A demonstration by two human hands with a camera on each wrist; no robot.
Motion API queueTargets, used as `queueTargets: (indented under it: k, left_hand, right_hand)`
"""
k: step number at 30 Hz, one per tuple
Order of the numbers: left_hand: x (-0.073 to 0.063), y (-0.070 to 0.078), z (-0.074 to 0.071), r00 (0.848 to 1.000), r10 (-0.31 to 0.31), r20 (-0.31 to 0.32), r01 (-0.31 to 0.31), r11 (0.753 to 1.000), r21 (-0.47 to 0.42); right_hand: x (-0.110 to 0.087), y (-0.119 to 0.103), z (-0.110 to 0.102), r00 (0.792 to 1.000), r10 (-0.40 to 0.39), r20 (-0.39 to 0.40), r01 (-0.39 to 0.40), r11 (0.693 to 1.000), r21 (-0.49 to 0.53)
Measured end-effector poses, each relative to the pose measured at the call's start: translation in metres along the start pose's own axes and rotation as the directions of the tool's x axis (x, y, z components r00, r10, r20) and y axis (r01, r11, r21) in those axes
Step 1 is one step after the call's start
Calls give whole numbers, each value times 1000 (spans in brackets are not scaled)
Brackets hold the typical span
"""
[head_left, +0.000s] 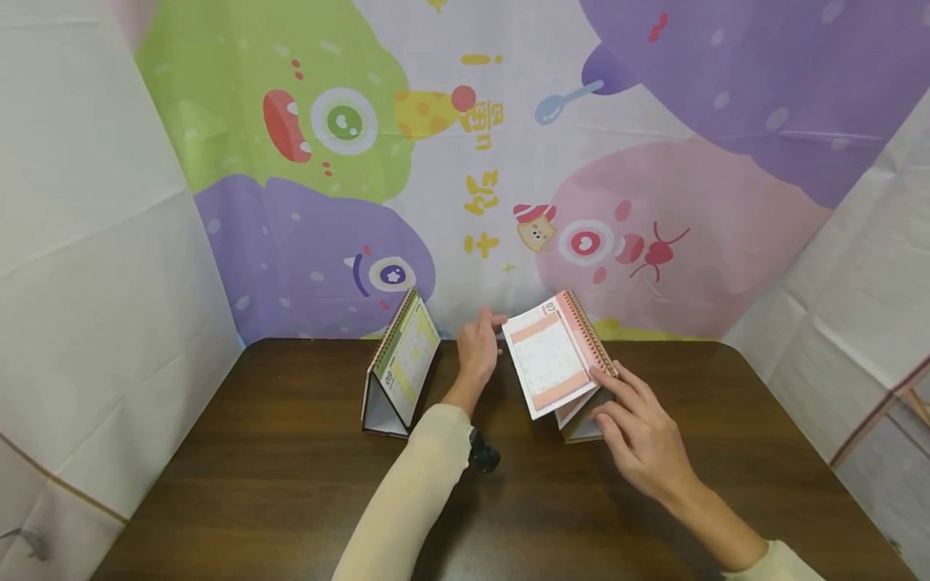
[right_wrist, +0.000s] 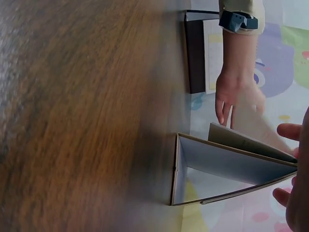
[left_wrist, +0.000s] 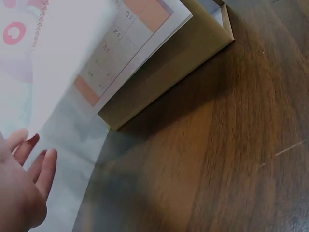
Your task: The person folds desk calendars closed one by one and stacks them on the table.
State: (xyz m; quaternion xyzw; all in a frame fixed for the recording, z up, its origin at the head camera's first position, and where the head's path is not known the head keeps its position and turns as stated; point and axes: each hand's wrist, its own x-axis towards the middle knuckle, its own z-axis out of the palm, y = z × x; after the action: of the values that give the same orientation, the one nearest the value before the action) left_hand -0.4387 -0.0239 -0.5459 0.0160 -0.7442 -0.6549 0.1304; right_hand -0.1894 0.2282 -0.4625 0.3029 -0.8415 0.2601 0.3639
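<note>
A pink desk calendar (head_left: 548,359) with a spiral top edge stands on the table, showing "07" on a page lifted away from the sheets beneath. My left hand (head_left: 478,347) is at that page's far corner; in the left wrist view the fingertips pinch the page (left_wrist: 63,63) at its lower tip. My right hand (head_left: 647,440) holds the near end of the calendar's spiral edge, fingers on both sides of the ridge in the right wrist view. A second desk calendar (head_left: 407,355), green and yellow with "09", stands left of my left hand.
The dark wooden table (head_left: 291,484) ends at the back against a cloth backdrop (head_left: 465,161) printed with cartoon monsters. Pale cloth walls (head_left: 94,202) flank both sides. A dark wrist camera (head_left: 483,453) sits on my left wrist.
</note>
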Motion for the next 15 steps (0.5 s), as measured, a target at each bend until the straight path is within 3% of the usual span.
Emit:
queueTargets:
  k: [7,12,15]
  left_hand:
    - [2,-8,6,992,-86,93,85,996,9]
    - [1,-10,9,988,-70,141,65,997,41]
    - [-1,-9,9,984,-66,166,48,993,109]
  right_hand:
    - [0,0,2,999,-43,-5,43,999,-28]
    - [0,1,2,999,-33,-8,33,999,-22]
    - [-1,1,1,1000,-17,-9,17,1000,-1]
